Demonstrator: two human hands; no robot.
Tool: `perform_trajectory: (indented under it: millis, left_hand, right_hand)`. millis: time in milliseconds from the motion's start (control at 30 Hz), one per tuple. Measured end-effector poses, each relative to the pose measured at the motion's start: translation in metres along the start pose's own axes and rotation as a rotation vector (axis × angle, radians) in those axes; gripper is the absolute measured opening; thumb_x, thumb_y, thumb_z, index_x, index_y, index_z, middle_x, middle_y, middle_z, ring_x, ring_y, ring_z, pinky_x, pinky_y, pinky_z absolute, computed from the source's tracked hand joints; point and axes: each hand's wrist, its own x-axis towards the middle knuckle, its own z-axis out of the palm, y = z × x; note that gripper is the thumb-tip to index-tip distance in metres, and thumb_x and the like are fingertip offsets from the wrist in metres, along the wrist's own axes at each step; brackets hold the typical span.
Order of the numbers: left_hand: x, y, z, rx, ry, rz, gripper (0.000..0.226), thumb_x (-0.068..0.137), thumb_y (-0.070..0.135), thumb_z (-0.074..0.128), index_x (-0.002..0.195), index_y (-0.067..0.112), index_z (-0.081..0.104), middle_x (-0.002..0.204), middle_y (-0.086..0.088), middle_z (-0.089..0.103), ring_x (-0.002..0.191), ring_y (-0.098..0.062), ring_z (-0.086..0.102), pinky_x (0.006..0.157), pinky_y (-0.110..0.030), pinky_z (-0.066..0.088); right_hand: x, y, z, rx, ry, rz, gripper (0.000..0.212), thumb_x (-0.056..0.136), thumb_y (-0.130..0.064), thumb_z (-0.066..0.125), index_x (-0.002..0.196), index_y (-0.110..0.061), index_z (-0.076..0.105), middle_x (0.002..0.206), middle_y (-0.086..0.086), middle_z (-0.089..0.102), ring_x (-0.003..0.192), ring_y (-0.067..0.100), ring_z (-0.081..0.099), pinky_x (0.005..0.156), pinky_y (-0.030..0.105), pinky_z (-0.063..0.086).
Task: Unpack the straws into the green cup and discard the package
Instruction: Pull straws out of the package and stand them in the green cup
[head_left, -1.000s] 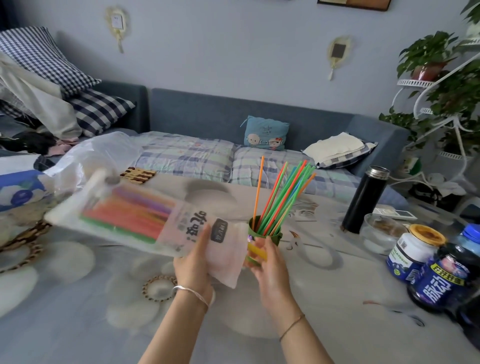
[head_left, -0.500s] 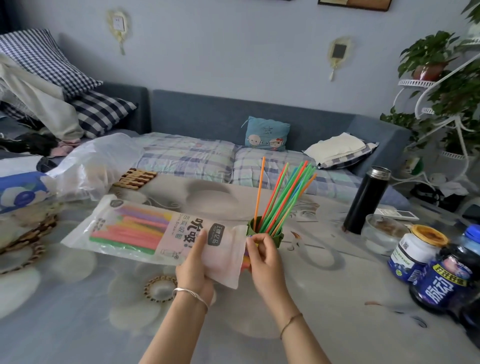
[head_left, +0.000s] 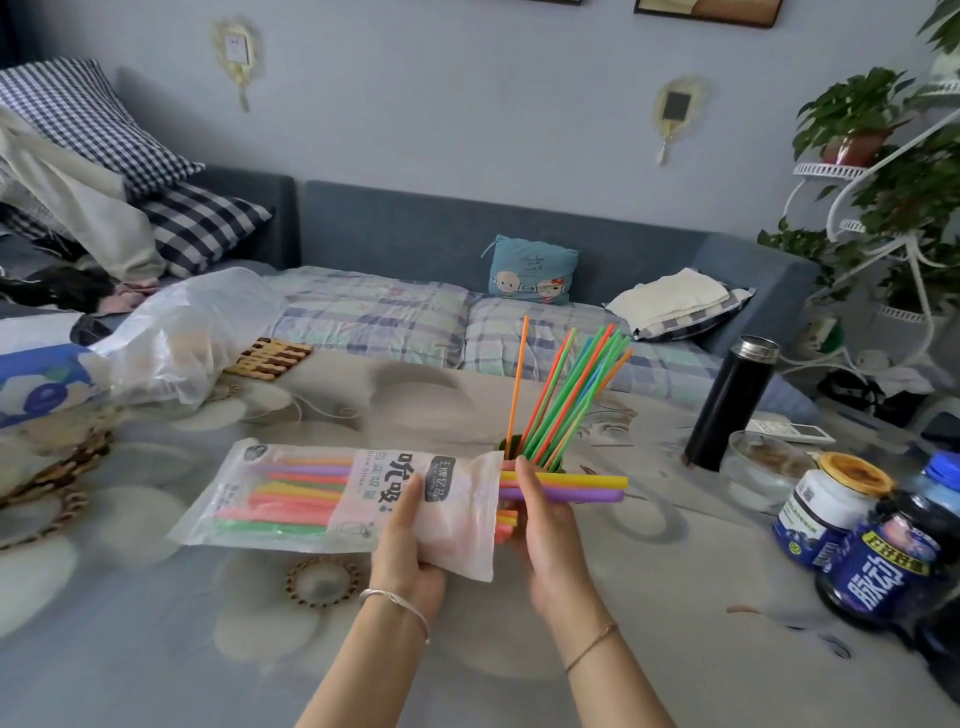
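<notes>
Over the desk (head_left: 685, 582), the left hand (head_left: 410, 540) pinches the straw package (head_left: 311, 499) near its open mouth while the right hand (head_left: 545, 535) grips thick straws (head_left: 587, 488) sticking partway out, just before the green cup (head_left: 509, 447); next, they likely need pulling free and standing upright in it.

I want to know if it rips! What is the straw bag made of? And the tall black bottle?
The straw bag looks like thin plastic film, frosted and slightly glossy: the coloured straws show through and its edges crinkle. The tall black bottle seems metal with a matte black coat; its shiny silver cap hints at steel, though I cannot be sure.
</notes>
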Motion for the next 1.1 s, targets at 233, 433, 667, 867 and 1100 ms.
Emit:
perform_trajectory:
  millis: [233,433,667,867,1100]
  left_hand:
    - [0.017,0.013,-0.015,-0.062,0.034,0.027,0.054,0.092,0.029,0.063,0.142,0.013,0.053,0.142,-0.013,0.060,0.133,-0.033,0.054,0.114,-0.058,0.037]
    - [0.012,-0.004,-0.009,0.007,-0.006,-0.020,0.050,0.091,0.027,0.065,0.137,0.009,0.058,0.136,-0.015,0.064,0.129,-0.035,0.058,0.109,-0.061,0.041]
    - [0.023,0.000,-0.018,-0.060,0.050,-0.027,0.054,0.089,0.028,0.067,0.139,0.013,0.055,0.137,-0.012,0.063,0.130,-0.033,0.057,0.111,-0.058,0.040]
    - [0.031,-0.003,-0.023,-0.044,0.061,0.002,0.062,0.081,0.027,0.075,0.138,0.013,0.057,0.136,-0.013,0.064,0.128,-0.036,0.058,0.108,-0.065,0.040]
    - [0.028,0.007,-0.026,-0.075,0.157,-0.009,0.083,0.063,0.030,0.085,0.138,0.009,0.054,0.136,-0.013,0.064,0.127,-0.036,0.059,0.096,-0.062,0.052]
  right_hand:
    - [0.000,-0.035,-0.025,0.160,0.224,-0.151,0.030,0.096,-0.026,0.044,0.074,-0.008,0.056,0.035,-0.009,0.049,0.033,-0.001,0.048,0.033,0.010,0.034]
    - [-0.004,-0.023,-0.010,-0.038,0.103,-0.145,0.021,0.091,-0.016,0.055,0.071,-0.010,0.060,0.041,-0.005,0.054,0.032,0.005,0.046,0.033,0.017,0.031]
    - [0.003,-0.028,-0.022,0.046,0.120,-0.163,0.022,0.091,-0.016,0.054,0.073,-0.004,0.058,0.039,0.001,0.050,0.029,0.011,0.043,0.031,0.017,0.031]
    - [0.002,-0.027,-0.021,-0.006,0.042,-0.145,0.030,0.093,-0.023,0.051,0.070,-0.005,0.056,0.039,-0.001,0.055,0.030,0.014,0.046,0.031,0.018,0.030]
    - [0.004,-0.041,-0.030,-0.067,0.135,-0.263,0.039,0.096,-0.027,0.046,0.064,-0.005,0.053,0.032,-0.002,0.047,0.026,0.008,0.043,0.028,0.014,0.027]
